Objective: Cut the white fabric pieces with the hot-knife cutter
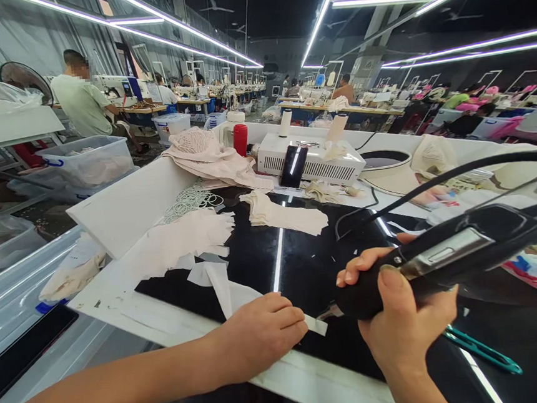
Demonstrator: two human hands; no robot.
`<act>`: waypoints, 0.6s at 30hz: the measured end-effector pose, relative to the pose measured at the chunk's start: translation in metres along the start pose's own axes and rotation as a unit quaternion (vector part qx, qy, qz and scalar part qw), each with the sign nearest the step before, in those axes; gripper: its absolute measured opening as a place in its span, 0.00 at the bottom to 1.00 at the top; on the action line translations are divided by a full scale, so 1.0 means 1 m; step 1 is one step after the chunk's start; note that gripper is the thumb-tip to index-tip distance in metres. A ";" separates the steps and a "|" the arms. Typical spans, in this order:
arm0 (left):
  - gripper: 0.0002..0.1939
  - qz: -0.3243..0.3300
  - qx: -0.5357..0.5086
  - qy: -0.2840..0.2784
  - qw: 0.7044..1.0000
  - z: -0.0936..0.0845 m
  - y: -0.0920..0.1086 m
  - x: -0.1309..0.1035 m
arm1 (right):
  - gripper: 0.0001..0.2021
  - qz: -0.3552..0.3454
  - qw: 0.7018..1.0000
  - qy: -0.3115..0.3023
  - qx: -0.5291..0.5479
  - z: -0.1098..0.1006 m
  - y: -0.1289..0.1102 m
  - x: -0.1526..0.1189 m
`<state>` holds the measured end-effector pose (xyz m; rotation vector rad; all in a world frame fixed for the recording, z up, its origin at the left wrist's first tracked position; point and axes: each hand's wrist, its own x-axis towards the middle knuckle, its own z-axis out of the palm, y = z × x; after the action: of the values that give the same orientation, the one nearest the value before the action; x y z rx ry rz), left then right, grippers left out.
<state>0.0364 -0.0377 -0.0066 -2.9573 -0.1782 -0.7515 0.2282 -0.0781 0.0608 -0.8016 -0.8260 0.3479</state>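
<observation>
My right hand point(401, 315) grips a black hand-held tool point(447, 255) with a metal plate on its side; its black cord point(436, 180) arcs up to the right. The tool's rounded nose points down-left at the black glossy work surface point(302, 261). My left hand point(261, 334) presses a narrow strip of pale fabric point(229, 293) flat on that surface, its fingertips close to the tool's nose. The strip's free end sticks out past the fingers toward the tool.
Stacks of pale fabric pieces point(283, 216) and a bundle of white elastic rings point(193, 202) lie farther back. A white box-shaped machine point(311, 157), a red bottle point(240, 139) and teal scissors point(483, 349) are nearby. Clear plastic bins point(91, 160) stand at left; other workers sit beyond.
</observation>
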 end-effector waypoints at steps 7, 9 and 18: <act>0.11 -0.008 -0.003 0.016 1.000 0.005 0.000 -0.002 | 0.20 -0.007 1.000 -0.008 -0.019 -0.002 0.002 -0.002; 0.10 -0.008 -0.006 0.028 1.000 0.007 -0.001 -0.003 | 0.19 -0.006 1.000 -0.008 -0.029 -0.002 0.002 -0.002; 0.08 -0.022 -0.036 0.022 0.999 0.012 -0.001 -0.008 | 0.22 -0.002 0.999 -0.026 0.020 0.006 -0.006 -0.009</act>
<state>0.0351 -0.0362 -0.0209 -3.0100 -0.2171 -0.8456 0.2178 -0.0842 0.0628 -0.7563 -0.8666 0.3822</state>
